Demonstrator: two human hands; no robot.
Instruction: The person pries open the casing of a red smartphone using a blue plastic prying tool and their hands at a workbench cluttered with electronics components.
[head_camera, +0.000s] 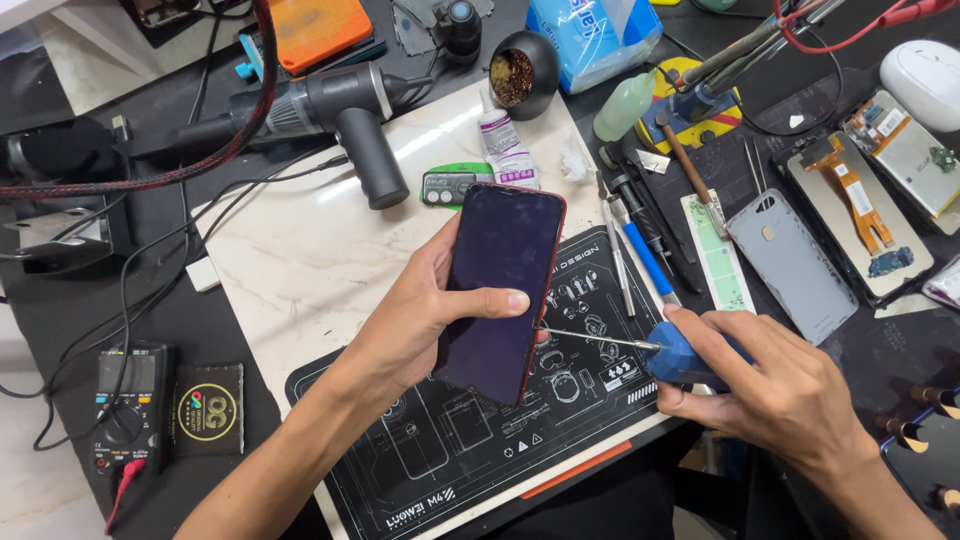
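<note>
Gripping a red-edged smartphone (500, 290) from beneath, the left hand (425, 315) has its fingers wrapped round the back and its thumb laid flat across the dark screen, so the phone sits tilted, lifted just above the black repair mat (470, 450). The right hand (775, 385) is closed round the blue handle of a precision screwdriver (655, 352), and its thin metal shaft runs leftward until the tip meets the phone's right edge, near the lower half.

Under the mat lies a pale marble slab (310, 250) on the dark desk (60, 320). At the slab's far edge stands a grey handheld blower (345, 110), with a small glue tube (505, 145) and a round black pot of brass wool (522, 72) just beside it. To the right of the phone, a row of tweezers and pens (635, 235) rests near the mat, and beyond them a grey phone back cover (790, 265) lies flat, next to an opened phone frame with an orange flex cable (855, 215). Down in the near left corner a black multimeter (128, 405) sits with its red lead trailing.
</note>
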